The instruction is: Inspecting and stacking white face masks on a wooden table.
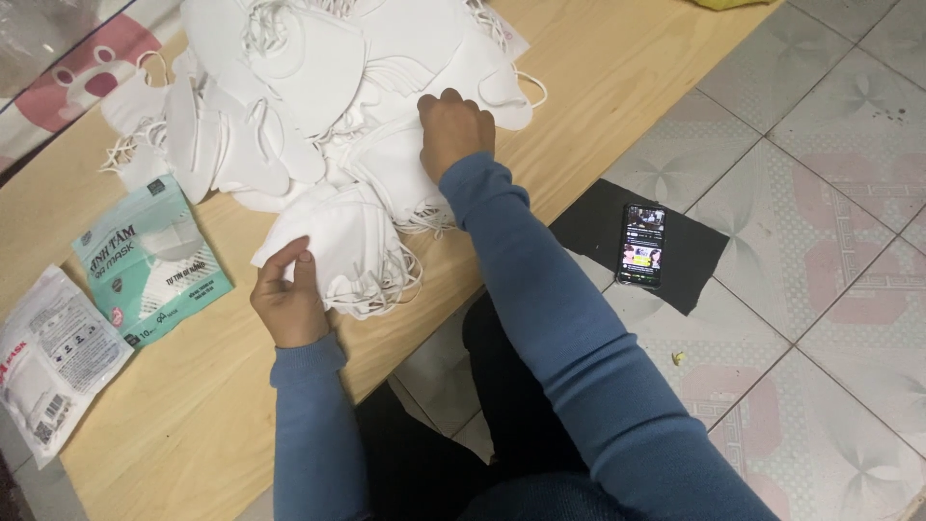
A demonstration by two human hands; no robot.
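A big heap of white face masks [309, 77] with elastic ear loops covers the far part of a low wooden board [193, 425]. My left hand [289, 299] pinches the near edge of a small stack of folded white masks [342, 246]. My right hand [453, 130] reaches further out and presses its fingers onto masks at the right side of the heap. Both arms wear blue sleeves.
A teal mask packet [149, 260] lies left of my left hand, with a white packet [48, 362] at the board's left edge. On the tiled floor to the right a phone [641, 246] with a lit screen rests on a black cloth [675, 260].
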